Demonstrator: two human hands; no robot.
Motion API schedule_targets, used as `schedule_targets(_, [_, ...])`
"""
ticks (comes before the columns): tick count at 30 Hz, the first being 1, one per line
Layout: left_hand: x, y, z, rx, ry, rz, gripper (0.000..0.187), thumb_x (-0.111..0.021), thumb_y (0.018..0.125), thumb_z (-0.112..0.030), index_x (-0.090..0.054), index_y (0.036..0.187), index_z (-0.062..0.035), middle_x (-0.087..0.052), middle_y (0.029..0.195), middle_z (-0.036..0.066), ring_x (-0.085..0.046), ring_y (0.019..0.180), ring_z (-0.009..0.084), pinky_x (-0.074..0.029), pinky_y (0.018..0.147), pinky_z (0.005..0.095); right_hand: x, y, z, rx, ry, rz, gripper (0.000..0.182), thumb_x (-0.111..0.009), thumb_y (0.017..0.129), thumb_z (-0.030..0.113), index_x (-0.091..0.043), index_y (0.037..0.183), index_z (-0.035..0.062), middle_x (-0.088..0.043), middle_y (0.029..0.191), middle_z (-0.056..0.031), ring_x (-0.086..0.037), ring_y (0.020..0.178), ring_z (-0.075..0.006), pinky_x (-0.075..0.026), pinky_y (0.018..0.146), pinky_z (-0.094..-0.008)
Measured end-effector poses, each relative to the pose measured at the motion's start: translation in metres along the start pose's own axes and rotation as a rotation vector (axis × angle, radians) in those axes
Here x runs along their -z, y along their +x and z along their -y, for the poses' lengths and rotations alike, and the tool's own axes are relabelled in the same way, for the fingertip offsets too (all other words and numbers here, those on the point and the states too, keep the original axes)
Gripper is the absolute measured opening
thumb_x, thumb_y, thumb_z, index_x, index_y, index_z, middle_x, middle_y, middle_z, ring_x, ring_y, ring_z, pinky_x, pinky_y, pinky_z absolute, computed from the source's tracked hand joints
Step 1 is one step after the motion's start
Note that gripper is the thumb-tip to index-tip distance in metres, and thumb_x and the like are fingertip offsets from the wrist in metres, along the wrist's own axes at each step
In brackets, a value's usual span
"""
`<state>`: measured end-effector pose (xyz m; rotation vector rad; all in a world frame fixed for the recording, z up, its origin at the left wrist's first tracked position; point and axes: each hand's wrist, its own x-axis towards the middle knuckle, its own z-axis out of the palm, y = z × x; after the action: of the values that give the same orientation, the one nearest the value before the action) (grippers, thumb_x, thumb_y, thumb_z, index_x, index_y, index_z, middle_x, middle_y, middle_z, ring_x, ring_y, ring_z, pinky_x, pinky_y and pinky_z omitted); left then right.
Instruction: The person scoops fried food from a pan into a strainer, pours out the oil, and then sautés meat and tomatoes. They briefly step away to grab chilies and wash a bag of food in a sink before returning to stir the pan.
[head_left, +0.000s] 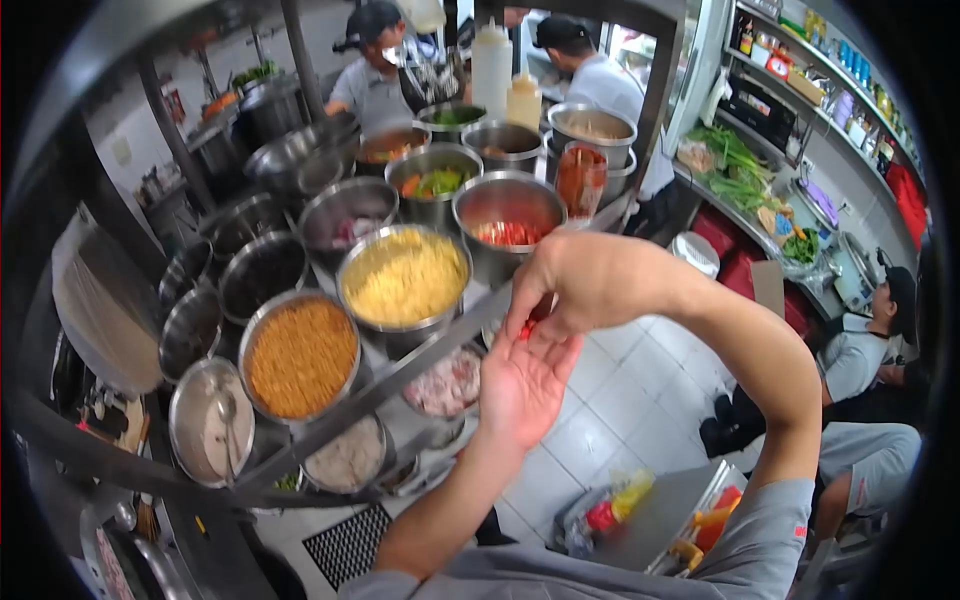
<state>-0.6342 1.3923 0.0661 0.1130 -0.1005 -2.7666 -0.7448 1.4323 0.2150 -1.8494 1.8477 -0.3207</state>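
Observation:
My left hand (528,385) is turned palm up at the steel counter's edge, its palm flat and its fingers partly covered by my other hand. From above, my right hand (595,282) bends down with its fingers closed over small red pieces (528,328), which look like chopped red pepper. The pieces show between my right fingertips and my left fingers. Just behind my hands is a steel bowl of chopped red pepper (508,233). To their left stands a bowl of yellow shreds (405,280).
A metal rail (400,365) runs along the counter front. Nearby are a bowl of brown crumbs (302,355), a pan with a spoon (212,420), a jar of red sauce (582,180) and squeeze bottles (491,75). Two people work behind; another sits at right.

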Motion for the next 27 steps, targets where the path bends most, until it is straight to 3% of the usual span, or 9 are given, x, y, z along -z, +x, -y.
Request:
schedule_targets(4, [0.039, -0.012, -0.002, 0.059, -0.126, 0.192, 0.033, -0.031, 0.099, -0.021, -0.052, 0.114, -0.0012, -0.058, 0.118, 0.011, -0.057, 0.111, 0.0217, -0.051, 0.093, 0.0359, -0.051, -0.008, 0.003, 0.145, -0.104, 0.038, 0.021, -0.068, 0.070, 0.008, -0.073, 0.091, 0.0082, -0.068, 0.081, -0.0134, -0.063, 0.088, -0.0296, -0.050, 0.079, -0.0366])
schedule_targets(6, [0.045, -0.021, -0.001, 0.074, -0.204, 0.220, 0.033, -0.036, 0.100, -0.028, -0.054, 0.108, -0.0017, -0.061, 0.103, 0.010, -0.059, 0.095, 0.0168, -0.051, 0.088, 0.0325, -0.060, -0.009, 0.011, 0.091, -0.112, 0.104, 0.022, -0.068, 0.071, 0.007, -0.073, 0.092, 0.0092, -0.068, 0.084, -0.0145, -0.061, 0.093, -0.0305, -0.050, 0.081, -0.0371])
schedule_targets(12, [0.023, -0.038, -0.001, -0.054, -0.108, -0.033, 0.033, -0.034, 0.100, -0.025, -0.054, 0.107, 0.0005, -0.062, 0.103, 0.012, -0.062, 0.094, 0.0198, -0.053, 0.086, 0.0329, -0.063, -0.011, 0.011, 0.138, -0.116, 0.005, 0.027, -0.068, 0.074, 0.005, -0.070, 0.101, 0.0060, -0.069, 0.091, -0.0124, -0.065, 0.084, -0.0278, -0.050, 0.077, -0.0351])
schedule_targets(16, [0.021, -0.041, -0.002, -0.044, -0.109, 0.017, 0.034, -0.033, 0.100, -0.024, -0.054, 0.108, 0.0015, -0.062, 0.105, 0.013, -0.061, 0.100, 0.0219, -0.052, 0.091, 0.0347, -0.053, -0.015, 0.020, 0.022, -0.008, -0.036, 0.024, -0.068, 0.073, 0.004, -0.071, 0.097, 0.0056, -0.069, 0.089, -0.0112, -0.065, 0.081, -0.0251, -0.050, 0.076, -0.0328])
schedule_targets(20, [0.015, -0.045, -0.006, -0.035, -0.130, -0.068, 0.032, -0.037, 0.100, -0.024, -0.056, 0.105, 0.0015, -0.063, 0.107, 0.014, -0.060, 0.105, 0.0241, -0.052, 0.092, 0.0354, -0.020, -0.015, 0.013, 0.066, 0.060, -0.278, 0.015, -0.065, 0.074, 0.000, -0.071, 0.088, 0.0005, -0.070, 0.078, -0.0104, -0.067, 0.069, -0.0147, -0.053, 0.068, -0.0272])
schedule_targets(24, [0.044, -0.052, -0.015, 0.063, -0.186, 0.011, 0.030, -0.046, 0.097, -0.026, -0.061, 0.091, -0.0008, -0.066, 0.099, 0.013, -0.062, 0.103, 0.0255, -0.055, 0.086, 0.0339, 0.017, 0.020, -0.014, -0.065, -0.091, -0.786, 0.015, -0.059, 0.078, -0.003, -0.069, 0.089, -0.0004, -0.070, 0.079, -0.0087, -0.066, 0.070, -0.0134, -0.051, 0.064, -0.0262])
schedule_targets(25, [0.059, -0.058, -0.015, 0.090, -0.173, 0.030, 0.031, -0.049, 0.096, -0.028, -0.062, 0.084, -0.0025, -0.067, 0.091, 0.011, -0.064, 0.097, 0.0248, -0.057, 0.080, 0.0321, 0.022, 0.039, -0.046, 0.143, -0.240, -0.865, 0.013, -0.061, 0.079, 0.001, -0.069, 0.090, -0.0002, -0.069, 0.078, -0.0094, -0.064, 0.066, -0.0149, -0.050, 0.061, -0.0285])
schedule_targets(26, [0.081, -0.066, -0.015, 0.120, -0.128, 0.063, 0.031, -0.050, 0.095, -0.029, -0.061, 0.083, -0.0029, -0.067, 0.089, 0.011, -0.065, 0.094, 0.0240, -0.057, 0.079, 0.0315, 0.026, 0.051, -0.065, 0.129, -0.389, -0.767, 0.015, -0.063, 0.080, 0.008, -0.068, 0.091, -0.0010, -0.069, 0.077, -0.0104, -0.063, 0.064, -0.0158, -0.049, 0.061, -0.0301])
schedule_targets(27, [0.106, -0.077, -0.018, 0.135, -0.076, 0.096, 0.031, -0.051, 0.095, -0.030, -0.061, 0.082, -0.0033, -0.067, 0.087, 0.011, -0.065, 0.092, 0.0231, -0.057, 0.077, 0.0309, 0.019, 0.055, -0.060, -0.101, -0.333, -0.668, 0.019, -0.065, 0.080, 0.014, -0.068, 0.093, -0.0007, -0.068, 0.078, -0.0117, -0.064, 0.067, -0.0158, -0.049, 0.062, -0.0304])
